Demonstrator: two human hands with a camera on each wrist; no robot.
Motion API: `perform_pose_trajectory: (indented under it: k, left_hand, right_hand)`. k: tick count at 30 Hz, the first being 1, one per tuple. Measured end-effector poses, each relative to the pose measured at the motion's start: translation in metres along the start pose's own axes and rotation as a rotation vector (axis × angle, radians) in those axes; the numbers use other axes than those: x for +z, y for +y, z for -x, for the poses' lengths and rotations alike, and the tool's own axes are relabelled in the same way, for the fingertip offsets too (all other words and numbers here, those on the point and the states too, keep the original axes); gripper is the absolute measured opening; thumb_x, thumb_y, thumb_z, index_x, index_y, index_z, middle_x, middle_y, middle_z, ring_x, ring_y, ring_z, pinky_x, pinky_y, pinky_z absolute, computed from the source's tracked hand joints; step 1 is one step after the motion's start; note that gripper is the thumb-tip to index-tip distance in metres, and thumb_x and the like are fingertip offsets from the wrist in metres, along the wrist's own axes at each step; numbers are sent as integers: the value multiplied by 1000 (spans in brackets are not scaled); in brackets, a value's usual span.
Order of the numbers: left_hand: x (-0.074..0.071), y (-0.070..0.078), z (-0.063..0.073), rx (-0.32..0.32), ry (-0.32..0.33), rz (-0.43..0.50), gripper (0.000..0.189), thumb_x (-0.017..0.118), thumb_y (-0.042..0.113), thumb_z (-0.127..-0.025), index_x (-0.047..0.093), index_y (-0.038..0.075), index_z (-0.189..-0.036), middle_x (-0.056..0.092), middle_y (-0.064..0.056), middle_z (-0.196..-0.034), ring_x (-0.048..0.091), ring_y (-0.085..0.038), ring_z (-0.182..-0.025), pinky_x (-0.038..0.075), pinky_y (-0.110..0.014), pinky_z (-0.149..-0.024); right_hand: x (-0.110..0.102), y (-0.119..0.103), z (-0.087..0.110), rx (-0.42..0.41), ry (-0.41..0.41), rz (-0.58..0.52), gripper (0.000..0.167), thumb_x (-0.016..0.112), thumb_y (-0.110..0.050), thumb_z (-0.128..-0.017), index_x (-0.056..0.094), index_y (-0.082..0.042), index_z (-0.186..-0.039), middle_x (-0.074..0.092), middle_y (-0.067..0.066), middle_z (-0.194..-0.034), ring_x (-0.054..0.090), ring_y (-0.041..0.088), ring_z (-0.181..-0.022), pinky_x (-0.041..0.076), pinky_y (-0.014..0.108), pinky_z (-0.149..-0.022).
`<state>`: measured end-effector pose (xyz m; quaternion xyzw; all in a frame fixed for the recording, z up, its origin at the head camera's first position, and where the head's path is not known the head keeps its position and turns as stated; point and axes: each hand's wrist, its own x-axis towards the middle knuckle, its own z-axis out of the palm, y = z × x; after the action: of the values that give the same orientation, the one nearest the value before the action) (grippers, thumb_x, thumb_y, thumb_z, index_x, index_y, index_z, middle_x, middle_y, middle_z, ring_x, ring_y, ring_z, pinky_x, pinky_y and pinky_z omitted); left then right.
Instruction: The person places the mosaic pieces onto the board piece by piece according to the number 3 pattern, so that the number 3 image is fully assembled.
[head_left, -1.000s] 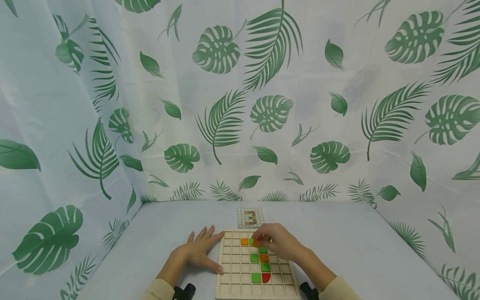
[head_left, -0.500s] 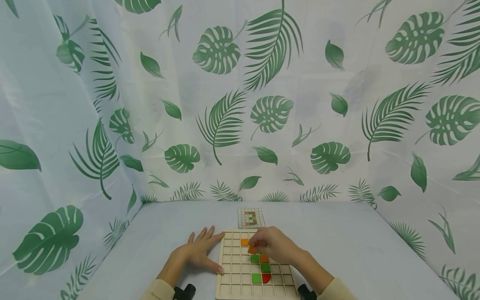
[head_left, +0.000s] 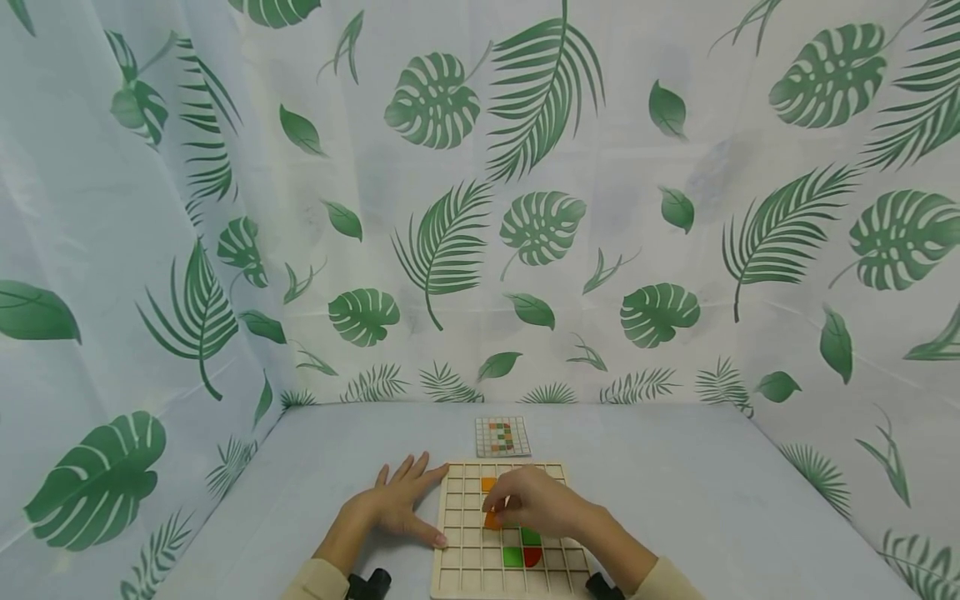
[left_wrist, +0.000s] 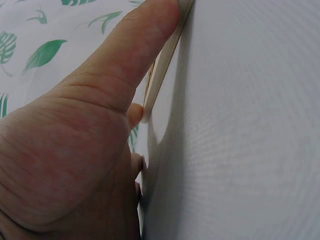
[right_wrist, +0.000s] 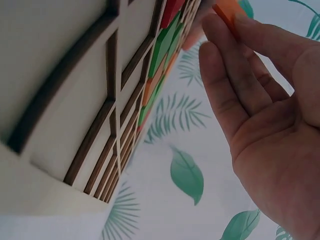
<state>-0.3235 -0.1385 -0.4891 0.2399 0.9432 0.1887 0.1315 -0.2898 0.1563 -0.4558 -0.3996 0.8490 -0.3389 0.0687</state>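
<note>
A wooden grid board (head_left: 460,575) lies on the table, with coloured tiles in several of its cells. My left hand (head_left: 393,504) is spread beside it, its thumb and index fingertip touching the left edge. Above the board's middle, my right hand (head_left: 543,500) pinches an orange tile (head_left: 492,522) between thumb and fingers; the right wrist view shows this orange tile (right_wrist: 229,14) tilted and off the grid. Around the hand sit another orange tile (head_left: 488,483), green tiles (head_left: 512,557) and a red tile with a rounded corner (head_left: 532,556). The right hand covers part of the grid.
Behind the board lies a small card (head_left: 502,437) printed with a coloured grid pattern. The white tabletop (head_left: 637,454) extends on both sides. A leaf-patterned curtain (head_left: 555,333) stands at the back and sides.
My right hand has moved from the upper rows toward the left and nearer to me, carrying the orange tile. The left hand has stayed in place.
</note>
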Motion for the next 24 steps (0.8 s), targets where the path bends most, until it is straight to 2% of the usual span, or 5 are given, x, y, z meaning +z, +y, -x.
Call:
perform_pose_trajectory:
  k: [6,15,24]
  left_hand:
    - [-1,2,1,-3,2,1,119,83,74,-69,29,29,-165,13,-17,-175,7,-44,-162,2,-78,-122]
    - [-1,2,2,-6,1,-6,118,83,74,-70,29,30,-165,13,-17,-175,7,-44,-162,2,-78,-122]
    - [2,1,-1,-28,17,-4,120,84,75,-66,32,32,-164,15,-15,-175,8,-42,-162,2,-77,-123]
  right_hand:
    - [4,-8,0,40,-71,-49,15,79,-6,-91,82,-12,-104,78,-11,-94,69,-2,-81,59,18,-71]
    - [7,-12,0,52,-84,6,18,82,-5,-87,84,-15,-102,79,-14,-96,69,-5,-79,58,16,-70]
    - [9,-11,1,-5,-130,78,14,82,-11,-90,84,-16,-102,78,-17,-91,65,-8,-75,57,14,-69]
